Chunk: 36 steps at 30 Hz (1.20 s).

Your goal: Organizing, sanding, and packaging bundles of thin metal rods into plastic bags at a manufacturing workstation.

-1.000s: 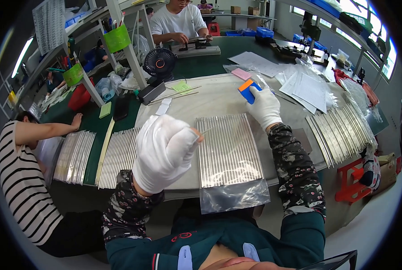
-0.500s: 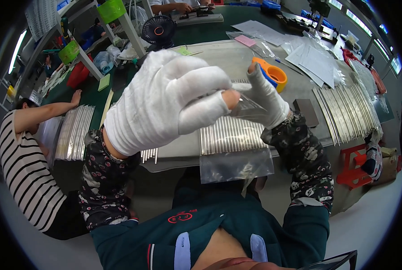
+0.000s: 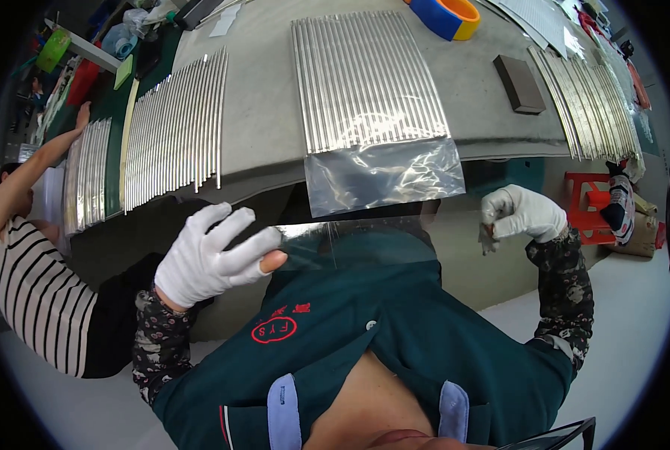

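My left hand [image 3: 218, 259], in a white glove with a bare thumb tip, pinches the end of a strip of clear film [image 3: 312, 244]. The strip stretches in front of my chest toward my right hand [image 3: 522, 217]. That hand, also white-gloved, has its thumb and finger closed at the strip's other side, where the film is hard to make out. Beyond the strip, a clear plastic bag [image 3: 383, 176] holds a flat row of silver metal rods [image 3: 365, 82]. The bag's loose end hangs over the table's front edge. Neither hand touches the bag.
Loose silver rods [image 3: 177, 124] lie at the left, and more rods [image 3: 590, 105] at the right. A dark grey block [image 3: 518, 84] and a blue-and-orange ring [image 3: 447, 16] rest on the grey tabletop [image 3: 263, 97]. A person in a striped shirt [image 3: 38, 307] sits at left; a red stool [image 3: 590, 206] stands right.
My hands have moved down and apart from above the table to before my chest, spreading the clear film between them. The view has tilted lower, showing more of the bagged rods.
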Each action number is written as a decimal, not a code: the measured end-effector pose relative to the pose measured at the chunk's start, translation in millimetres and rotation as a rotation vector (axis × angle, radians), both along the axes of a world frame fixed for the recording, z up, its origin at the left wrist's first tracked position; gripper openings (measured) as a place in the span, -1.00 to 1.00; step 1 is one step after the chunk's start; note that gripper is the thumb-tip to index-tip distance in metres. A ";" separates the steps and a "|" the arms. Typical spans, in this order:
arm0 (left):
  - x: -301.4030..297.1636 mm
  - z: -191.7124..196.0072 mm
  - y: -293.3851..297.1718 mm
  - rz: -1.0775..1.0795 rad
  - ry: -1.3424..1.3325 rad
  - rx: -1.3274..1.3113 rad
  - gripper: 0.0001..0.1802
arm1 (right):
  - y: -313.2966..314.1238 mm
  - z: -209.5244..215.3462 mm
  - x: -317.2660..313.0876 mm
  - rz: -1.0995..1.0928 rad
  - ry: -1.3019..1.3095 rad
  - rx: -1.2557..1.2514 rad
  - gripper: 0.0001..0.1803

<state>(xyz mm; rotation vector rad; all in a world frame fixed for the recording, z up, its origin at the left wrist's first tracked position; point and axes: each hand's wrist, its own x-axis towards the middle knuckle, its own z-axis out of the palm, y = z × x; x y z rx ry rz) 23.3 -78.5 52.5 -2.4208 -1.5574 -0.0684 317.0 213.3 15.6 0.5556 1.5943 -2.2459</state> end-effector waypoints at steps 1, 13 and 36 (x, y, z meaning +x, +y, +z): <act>1.3 -17.7 -4.6 0.002 -0.007 -0.067 -0.74 | -1.0 -5.7 6.6 -0.047 -0.075 0.106 -0.80; -8.4 -65.6 0.4 0.098 0.098 -0.041 -0.57 | 6.9 -18.2 -14.6 -0.151 -0.195 0.584 -0.87; 6.5 -61.1 -15.1 0.425 -0.364 0.236 0.17 | -37.2 -0.1 10.8 -0.632 0.450 1.188 -0.48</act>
